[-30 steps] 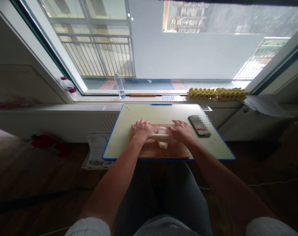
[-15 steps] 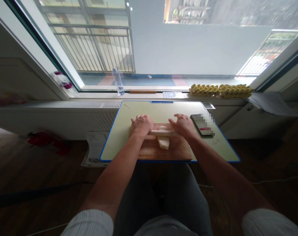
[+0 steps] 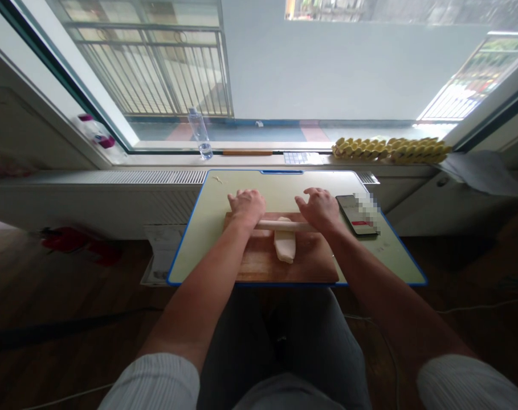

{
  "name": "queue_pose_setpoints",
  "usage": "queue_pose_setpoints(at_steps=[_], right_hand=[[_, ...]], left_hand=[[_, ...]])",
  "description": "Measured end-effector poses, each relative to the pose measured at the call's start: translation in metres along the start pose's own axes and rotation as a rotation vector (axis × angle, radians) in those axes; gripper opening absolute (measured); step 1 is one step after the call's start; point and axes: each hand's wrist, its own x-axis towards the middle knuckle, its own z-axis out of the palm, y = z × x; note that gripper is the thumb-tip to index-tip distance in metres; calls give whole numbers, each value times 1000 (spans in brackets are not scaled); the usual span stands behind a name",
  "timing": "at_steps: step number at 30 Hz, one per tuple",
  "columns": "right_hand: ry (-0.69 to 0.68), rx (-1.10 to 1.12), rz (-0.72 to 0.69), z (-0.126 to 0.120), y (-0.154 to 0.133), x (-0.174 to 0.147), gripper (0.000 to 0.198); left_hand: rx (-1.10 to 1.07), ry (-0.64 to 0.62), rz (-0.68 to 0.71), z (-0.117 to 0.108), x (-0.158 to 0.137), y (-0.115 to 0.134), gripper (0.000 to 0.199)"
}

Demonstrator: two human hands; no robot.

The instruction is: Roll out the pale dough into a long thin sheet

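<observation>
A pale rolling pin (image 3: 267,225) lies crosswise over a flattened strip of dough (image 3: 285,246) on a wooden board (image 3: 259,259). My left hand (image 3: 248,206) rests palm down over the pin's left end, fingers reaching past it rather than wrapped around it. Over the right end lies my right hand (image 3: 319,208), its thumb spread away from the fingers and pointing inward. Both palms hide the ends of the pin. The dough's near part shows below the pin, and a small bit of it appears beyond.
The board sits on a small blue-edged table (image 3: 199,239). A phone (image 3: 358,216) lies right of my right hand. On the windowsill stand a clear bottle (image 3: 201,134) and yellow egg trays (image 3: 391,150). Small scraps (image 3: 217,180) lie at the table's far left corner.
The pin and both hands have shifted slightly away from me along the dough, showing more of its near part. The camera view has tilted down a little.
</observation>
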Motion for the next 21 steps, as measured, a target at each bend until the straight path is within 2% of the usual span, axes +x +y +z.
queue_pose_setpoints(at_steps=[7, 12, 21], right_hand=[[-8, 9, 5, 0, 0, 5, 49], [-1, -6, -8, -1, -1, 0, 48], [-79, -10, 16, 2, 1, -7, 55]], left_hand=[[16, 27, 17, 6, 8, 0, 42], [11, 23, 22, 3, 2, 0, 41], [-12, -15, 54, 4, -9, -4, 43]])
